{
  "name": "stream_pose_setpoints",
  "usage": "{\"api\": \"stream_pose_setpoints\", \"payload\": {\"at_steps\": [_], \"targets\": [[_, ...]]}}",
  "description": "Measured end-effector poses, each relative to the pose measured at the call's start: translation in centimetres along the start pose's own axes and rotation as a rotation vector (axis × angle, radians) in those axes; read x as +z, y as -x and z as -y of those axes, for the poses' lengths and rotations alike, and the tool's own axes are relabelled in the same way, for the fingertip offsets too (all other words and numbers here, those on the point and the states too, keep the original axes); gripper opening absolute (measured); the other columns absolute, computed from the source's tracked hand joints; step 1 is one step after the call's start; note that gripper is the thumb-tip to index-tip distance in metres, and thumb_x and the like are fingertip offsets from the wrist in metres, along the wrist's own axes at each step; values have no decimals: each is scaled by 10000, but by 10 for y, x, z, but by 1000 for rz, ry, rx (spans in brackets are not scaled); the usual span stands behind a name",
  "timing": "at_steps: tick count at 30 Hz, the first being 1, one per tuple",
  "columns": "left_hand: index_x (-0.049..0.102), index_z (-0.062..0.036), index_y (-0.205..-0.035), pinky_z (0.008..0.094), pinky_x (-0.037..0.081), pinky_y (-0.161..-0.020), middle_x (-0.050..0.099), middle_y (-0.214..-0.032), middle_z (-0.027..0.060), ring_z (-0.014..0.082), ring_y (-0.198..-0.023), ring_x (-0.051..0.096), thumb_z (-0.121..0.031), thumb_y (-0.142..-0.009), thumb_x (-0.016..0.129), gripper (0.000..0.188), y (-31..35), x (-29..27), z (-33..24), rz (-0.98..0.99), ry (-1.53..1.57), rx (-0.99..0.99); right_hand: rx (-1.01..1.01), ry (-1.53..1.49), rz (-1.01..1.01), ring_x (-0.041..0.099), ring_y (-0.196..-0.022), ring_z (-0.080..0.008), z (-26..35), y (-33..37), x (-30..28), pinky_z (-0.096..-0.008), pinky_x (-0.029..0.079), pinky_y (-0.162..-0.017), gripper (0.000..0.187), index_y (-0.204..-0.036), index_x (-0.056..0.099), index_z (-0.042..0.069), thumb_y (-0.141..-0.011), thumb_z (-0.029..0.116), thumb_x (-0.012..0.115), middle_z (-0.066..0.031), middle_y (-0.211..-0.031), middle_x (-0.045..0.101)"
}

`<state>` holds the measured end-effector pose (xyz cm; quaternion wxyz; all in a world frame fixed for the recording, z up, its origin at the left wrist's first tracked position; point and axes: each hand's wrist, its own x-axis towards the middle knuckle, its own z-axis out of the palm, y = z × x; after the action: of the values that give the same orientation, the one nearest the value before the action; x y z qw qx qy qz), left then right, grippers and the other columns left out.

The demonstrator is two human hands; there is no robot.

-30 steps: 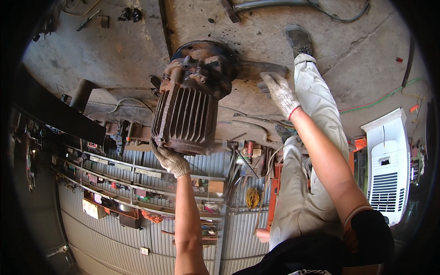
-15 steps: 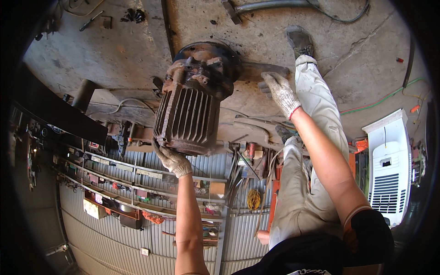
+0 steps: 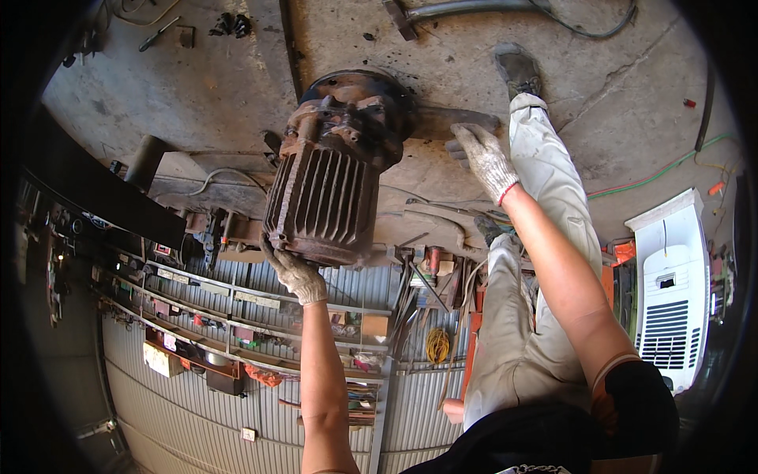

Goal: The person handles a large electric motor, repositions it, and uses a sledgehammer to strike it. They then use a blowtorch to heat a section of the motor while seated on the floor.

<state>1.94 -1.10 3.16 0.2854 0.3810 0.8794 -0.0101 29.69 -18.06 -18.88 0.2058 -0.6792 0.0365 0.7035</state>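
While touching the rusty motor [image 3: 322, 197] with the left hand [image 3: 298, 278], has the right hand [image 3: 480, 158] open

Sits on the concrete floor [image 3: 608, 150], flanged end away from the left hand: the motor, ribbed along its body. Wears pale knitted gloves on both hands. Has the left hand against the motor's finned end, fingers bent along the edge; cannot tell whether gripping or merely resting there. Has the right hand to the right of the motor, fingers together, just beside a dark flat bar [image 3: 442, 122]; cannot tell whether touching the bar. Shows pale trousers [image 3: 505, 340] right of the motor, with a white slotted panel [image 3: 667, 276] farther right. Shows, beyond the motor's flange, a grey tube [image 3: 474, 9] and, below the motor in view, metal racks [image 3: 230, 292] and a yellow coil [image 3: 437, 345].
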Motion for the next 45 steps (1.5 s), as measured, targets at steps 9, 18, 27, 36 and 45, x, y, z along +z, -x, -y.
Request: {"api": "stream_pose_setpoints", "payload": {"at_steps": [9,18,27,36,45], "targets": [[274,-181,-1605,508,373,-1176,340,-1596,219,386,-1434,404,-596,-1023,429,731,1,-1,-2,56,69,18,-28,-8,11,689,-917,-182,-4,0,0,-329,535,-808,499,-1306,643,60,-1029,466,556,-115,-1063,742],[247,-211,-1609,533,361,-1179,317,-1602,218,402,-1434,394,-624,-1014,425,746,1,-3,1,94,109,2,-16,-14,14,689,-911,-177,-1,2,-1,-322,537,-802,488,-1308,644,61,-1036,456,549,-112,-1064,742],[213,-208,-1619,534,338,-1191,260,-1638,176,382,-1479,323,-551,-1041,415,702,-1,-4,-1,112,87,-9,-13,3,-5,688,-902,-167,-2,1,0,-311,534,-790,473,-1298,652,69,-1036,450,551,-98,-1059,744],[183,-196,-1626,526,322,-1198,246,-1647,176,378,-1486,313,-566,-1044,410,726,2,-2,-8,127,23,8,-14,14,-9,686,-898,-164,-1,2,0,-316,531,-793,481,-1287,656,70,-1030,465,554,-100,-1057,744],[190,-161,-1624,515,296,-1212,251,-1644,180,372,-1486,310,-573,-1052,397,735,-3,-5,2,133,3,68,-15,3,5,690,-916,-187,0,1,0,-333,532,-813,498,-1282,651,60,-1026,476,553,-117,-1073,740]]}}
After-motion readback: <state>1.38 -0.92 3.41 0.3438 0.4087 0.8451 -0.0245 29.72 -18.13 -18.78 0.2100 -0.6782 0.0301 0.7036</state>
